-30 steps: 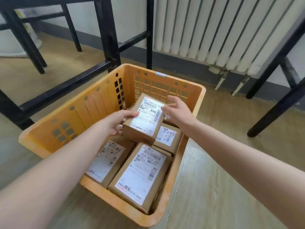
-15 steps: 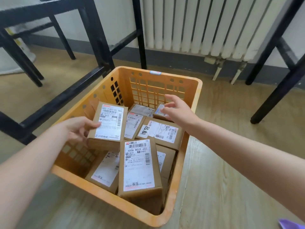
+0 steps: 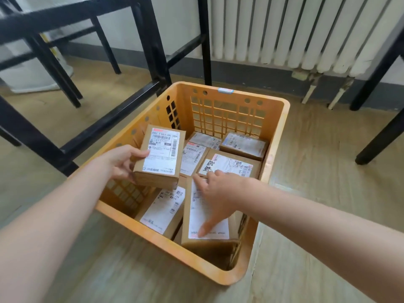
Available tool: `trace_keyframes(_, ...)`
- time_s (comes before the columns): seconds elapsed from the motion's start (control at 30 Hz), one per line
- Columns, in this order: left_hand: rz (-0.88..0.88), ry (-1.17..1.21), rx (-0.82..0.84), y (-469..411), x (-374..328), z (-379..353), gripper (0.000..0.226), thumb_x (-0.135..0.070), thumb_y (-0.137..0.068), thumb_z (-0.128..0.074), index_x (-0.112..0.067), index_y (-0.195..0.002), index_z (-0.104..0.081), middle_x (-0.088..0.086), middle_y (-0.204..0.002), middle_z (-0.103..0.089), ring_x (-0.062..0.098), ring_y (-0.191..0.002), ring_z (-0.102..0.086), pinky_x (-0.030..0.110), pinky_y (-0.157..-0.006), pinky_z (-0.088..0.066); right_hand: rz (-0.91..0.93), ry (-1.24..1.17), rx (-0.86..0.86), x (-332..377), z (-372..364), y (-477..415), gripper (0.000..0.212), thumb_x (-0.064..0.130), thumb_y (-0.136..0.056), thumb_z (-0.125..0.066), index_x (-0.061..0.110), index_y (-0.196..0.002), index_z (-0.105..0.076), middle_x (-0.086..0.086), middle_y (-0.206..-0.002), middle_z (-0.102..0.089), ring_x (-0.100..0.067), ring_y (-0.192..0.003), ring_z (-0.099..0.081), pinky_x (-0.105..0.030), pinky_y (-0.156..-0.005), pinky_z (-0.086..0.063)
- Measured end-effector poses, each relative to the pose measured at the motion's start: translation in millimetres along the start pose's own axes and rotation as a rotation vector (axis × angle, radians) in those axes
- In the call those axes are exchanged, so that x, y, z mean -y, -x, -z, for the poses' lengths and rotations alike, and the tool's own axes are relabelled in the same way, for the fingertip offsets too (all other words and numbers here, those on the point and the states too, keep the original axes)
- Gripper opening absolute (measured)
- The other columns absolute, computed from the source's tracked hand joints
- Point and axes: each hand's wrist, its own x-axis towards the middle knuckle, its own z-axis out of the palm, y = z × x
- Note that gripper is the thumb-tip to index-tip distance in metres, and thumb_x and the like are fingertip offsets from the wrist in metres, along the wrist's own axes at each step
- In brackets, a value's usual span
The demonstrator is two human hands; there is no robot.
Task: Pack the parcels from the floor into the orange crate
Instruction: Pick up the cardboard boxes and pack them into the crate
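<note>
- The orange crate [image 3: 276, 136] stands on the wood floor [image 3: 317, 193], near us, with several brown parcels lying in it.
- Our left hand [image 3: 122, 162] grips one parcel [image 3: 160, 156] by its left edge, thumb on the white label and fingers underneath. The parcel is held tilted over the left side of the crate.
- Our right hand [image 3: 220, 193] is spread wide and lies on top of the long parcel [image 3: 218, 228] at the near right of the crate. One digit points far and another near.
- A flat parcel [image 3: 162, 207] lies just left of the long one, label up.
- Farther in lies a marked parcel [image 3: 231, 166] with black handwriting on its label, and a slim one [image 3: 193, 157] sits to its left.
- Two small parcels [image 3: 243, 145] sit against the far wall of the crate.
- A black frame [image 3: 109, 132] stands to the left, and a white radiator [image 3: 284, 29] hangs on the far wall.
</note>
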Motion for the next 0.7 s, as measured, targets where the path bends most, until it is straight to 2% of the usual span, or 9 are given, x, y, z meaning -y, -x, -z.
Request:
trace_keyframes(0.07, 0.039, -0.074, 0.044, 4, 0, 12, 0.062, -0.014, -0.07, -0.072, -0.016, -0.129, -0.052, 0.016, -0.118, -0.066, 0.033, -0.109, -0.063, 0.053, -0.087, -0.051, -0.098, 0.004, 0.068, -5, 1, 3, 0.139, 0.085, -0.055, -0.059, 0.013, -0.151, 0.01, -0.016, -0.148, -0.031, -0.035, -0.129, -0.038, -0.048, -0.1, -0.041)
trace_keyframes(0.13, 0.114, -0.166, 0.184, 10, 3, 20, 0.06, -0.01, -0.072, -0.074, -0.014, -0.129, -0.053, 0.017, -0.121, -0.065, 0.036, -0.11, -0.063, 0.052, -0.086, -0.053, -0.159, -0.041, 0.134, -14, 4, 8, 0.14, 0.082, -0.056, -0.062, 0.015, -0.149, 0.016, -0.016, -0.15, -0.03, -0.036, -0.128, -0.041, -0.048, -0.1, -0.043)
trace_keyframes(0.2, 0.192, -0.245, 0.362, 15, 6, 18, 0.07, -0.006, -0.064, -0.083, -0.013, -0.127, -0.053, 0.02, -0.124, -0.063, 0.038, -0.112, -0.061, 0.049, -0.085, -0.055, -0.158, -0.109, 0.171, -20, 6, 14, 0.14, 0.08, -0.055, -0.066, 0.021, -0.148, 0.021, -0.013, -0.154, -0.024, -0.035, -0.129, -0.042, -0.049, -0.1, -0.044)
trace_keyframes(0.27, 0.243, -0.338, 0.468, 17, 8, 9, 0.081, -0.005, -0.055, -0.088, -0.015, -0.127, -0.05, 0.02, -0.123, -0.063, 0.037, -0.111, -0.062, 0.048, -0.084, -0.056, -0.135, -0.116, 0.164, -22, 6, 18, 0.14, 0.079, -0.054, -0.067, 0.024, -0.148, 0.021, -0.011, -0.154, -0.024, -0.033, -0.129, -0.043, -0.048, -0.098, -0.046)
trace_keyframes(0.33, 0.299, -0.384, 0.527, 17, 9, -4, 0.079, -0.001, -0.06, -0.084, -0.016, -0.128, -0.046, 0.02, -0.123, -0.063, 0.036, -0.112, -0.062, 0.049, -0.089, -0.053, -0.103, -0.097, 0.162, -21, 5, 20, 0.14, 0.079, -0.054, -0.068, 0.024, -0.148, 0.019, -0.009, -0.153, -0.028, -0.031, -0.127, -0.045, -0.046, -0.097, -0.047)
trace_keyframes(0.43, 0.339, -0.499, 0.534, 18, 8, -15, 0.067, 0.006, -0.074, -0.069, -0.013, -0.133, -0.043, 0.021, -0.128, -0.059, 0.037, -0.119, -0.056, 0.054, -0.103, -0.041, -0.057, -0.107, 0.186, -15, 3, 19, 0.138, 0.074, -0.055, -0.072, 0.023, -0.149, 0.015, -0.006, -0.142, -0.044, -0.027, -0.118, -0.052, -0.043, -0.094, -0.048)
trace_keyframes(0.5, 0.365, -0.594, 0.514, 21, 4, -17, 0.066, 0.008, -0.075, -0.067, -0.012, -0.133, -0.043, 0.021, -0.129, -0.059, 0.037, -0.12, -0.055, 0.055, -0.104, -0.039, -0.051, -0.13, 0.172, -13, 2, 18, 0.136, 0.071, -0.056, -0.074, 0.021, -0.151, 0.008, -0.004, -0.132, -0.051, -0.023, -0.103, -0.055, -0.038, -0.085, -0.05)
trace_keyframes(0.57, 0.407, -0.688, 0.507, 26, 1, -20, 0.068, 0.007, -0.072, -0.07, -0.009, -0.133, -0.044, 0.021, -0.127, -0.06, 0.036, -0.119, -0.056, 0.056, -0.104, -0.04, -0.049, -0.167, 0.149, -15, 4, 20, 0.127, 0.067, -0.058, -0.076, 0.023, -0.15, -0.001, -0.003, -0.125, -0.054, -0.02, -0.09, -0.049, -0.035, -0.075, -0.047)
trace_keyframes(0.7, 0.446, -0.758, 0.459, 31, -1, -22, 0.07, 0.005, -0.068, -0.072, -0.004, -0.132, -0.044, 0.021, -0.126, -0.061, 0.037, -0.119, -0.056, 0.056, -0.105, -0.038, -0.036, -0.137, 0.126, -15, 10, 25, 0.115, 0.062, -0.064, -0.075, 0.021, -0.15, -0.011, -0.004, -0.124, -0.056, -0.02, -0.096, -0.054, -0.036, -0.081, -0.05)
